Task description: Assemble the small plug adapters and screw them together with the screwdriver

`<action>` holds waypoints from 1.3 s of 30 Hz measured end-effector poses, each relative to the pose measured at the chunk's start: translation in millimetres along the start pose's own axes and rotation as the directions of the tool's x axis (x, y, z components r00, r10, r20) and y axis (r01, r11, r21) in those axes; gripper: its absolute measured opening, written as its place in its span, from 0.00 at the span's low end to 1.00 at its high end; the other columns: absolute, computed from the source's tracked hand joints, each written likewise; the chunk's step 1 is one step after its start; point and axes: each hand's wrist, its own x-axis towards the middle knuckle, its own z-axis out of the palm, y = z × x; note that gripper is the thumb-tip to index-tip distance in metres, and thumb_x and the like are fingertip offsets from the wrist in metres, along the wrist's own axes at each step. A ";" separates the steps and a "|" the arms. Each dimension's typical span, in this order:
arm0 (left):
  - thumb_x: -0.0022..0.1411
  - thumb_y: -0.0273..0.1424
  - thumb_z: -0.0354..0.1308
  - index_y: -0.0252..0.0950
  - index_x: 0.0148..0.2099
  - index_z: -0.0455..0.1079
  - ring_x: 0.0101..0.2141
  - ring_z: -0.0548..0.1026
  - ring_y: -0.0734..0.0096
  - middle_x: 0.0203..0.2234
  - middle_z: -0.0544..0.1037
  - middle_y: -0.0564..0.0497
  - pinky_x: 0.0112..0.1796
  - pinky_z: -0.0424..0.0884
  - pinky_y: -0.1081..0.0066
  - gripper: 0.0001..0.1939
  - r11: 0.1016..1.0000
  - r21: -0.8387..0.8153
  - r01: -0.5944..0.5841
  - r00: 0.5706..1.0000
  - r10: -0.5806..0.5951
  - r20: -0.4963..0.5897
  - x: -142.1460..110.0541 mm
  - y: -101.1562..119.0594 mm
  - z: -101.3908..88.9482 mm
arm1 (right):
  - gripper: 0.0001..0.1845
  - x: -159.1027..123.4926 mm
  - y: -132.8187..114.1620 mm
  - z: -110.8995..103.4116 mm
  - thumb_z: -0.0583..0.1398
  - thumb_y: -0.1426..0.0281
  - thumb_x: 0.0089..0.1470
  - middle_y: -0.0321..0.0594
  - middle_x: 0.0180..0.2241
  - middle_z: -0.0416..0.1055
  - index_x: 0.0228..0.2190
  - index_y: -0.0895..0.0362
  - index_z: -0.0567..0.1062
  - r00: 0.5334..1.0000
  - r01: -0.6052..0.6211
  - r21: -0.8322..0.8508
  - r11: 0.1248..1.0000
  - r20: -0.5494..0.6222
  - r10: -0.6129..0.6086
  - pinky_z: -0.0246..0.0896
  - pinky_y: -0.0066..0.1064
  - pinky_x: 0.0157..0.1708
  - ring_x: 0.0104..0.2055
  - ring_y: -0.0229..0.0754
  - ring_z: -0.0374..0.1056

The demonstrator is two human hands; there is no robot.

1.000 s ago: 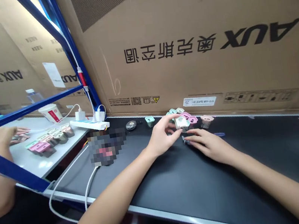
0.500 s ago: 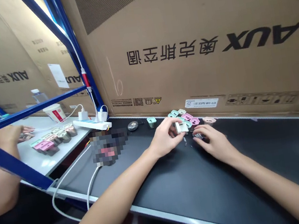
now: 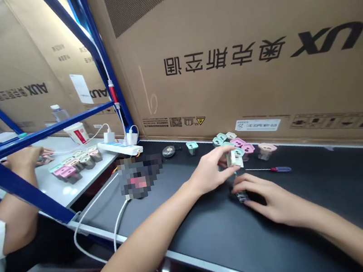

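My left hand point(image 3: 209, 171) is closed on a small cream plastic block point(image 3: 235, 159), held above the black tabletop. Just below and to the right, my right hand point(image 3: 268, 195) pinches a small dark, partly clear piece point(image 3: 241, 196); its kind is too blurred to tell. A screwdriver point(image 3: 280, 169) with a blue and red handle lies past my right hand. Behind the cream block stand several small cups with coloured tops, among them a pink one point(image 3: 237, 144), a mint one point(image 3: 218, 140) and a peach one point(image 3: 267, 148).
A lone mint-topped cup point(image 3: 192, 147) and a dark round object point(image 3: 168, 151) stand farther left. A white power strip point(image 3: 120, 148) with chargers sits by the blue frame point(image 3: 119, 111). Another person's hand point(image 3: 28, 158) works at the white table, beside more coloured cups point(image 3: 65, 172). Cardboard point(image 3: 214, 84) walls the back.
My right hand has come down towards me with the small dark piece, away from the cups. The screwdriver is now uncovered. My left hand still holds the cream block; the whole view has shifted slightly.
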 end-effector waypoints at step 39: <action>0.54 0.39 0.74 0.35 0.54 0.70 0.49 0.82 0.57 0.47 0.82 0.43 0.56 0.76 0.58 0.29 0.943 -0.283 0.173 0.983 -0.146 0.113 -6.8 5.7 14.2 | 0.21 -5.6 6.6 -24.4 0.59 0.59 0.65 0.45 0.56 0.77 0.57 0.50 0.76 0.909 -0.111 -0.070 0.991 -0.411 0.072 0.71 0.46 0.58 0.56 0.53 0.75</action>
